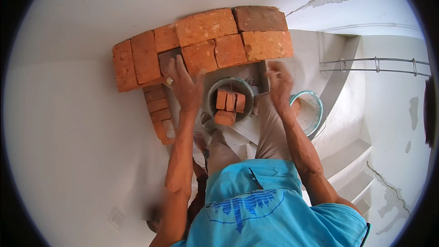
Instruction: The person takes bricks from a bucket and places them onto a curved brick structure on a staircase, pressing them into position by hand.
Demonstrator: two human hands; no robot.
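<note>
My left hand (185,84) is open, its fingers stretched out and a ring on one of them. The fingertips lie over a dark brick (167,59) in the top of a brick wall. Around it sit orange bricks (198,56) in two rows, with a darker brick (260,18) at the far right end. My right hand (280,82) is raised just below the wall's right end, apart from the bricks. Motion smears its fingers, and no held thing shows there.
A bucket (211,105) with several small orange brick pieces (225,118) stands below the wall. To the right is a teal-rimmed bucket (318,97) of pale material. Steps (345,160) and a wire-tied metal bar frame (377,64) lie right. Part of another person (153,224) shows lower left.
</note>
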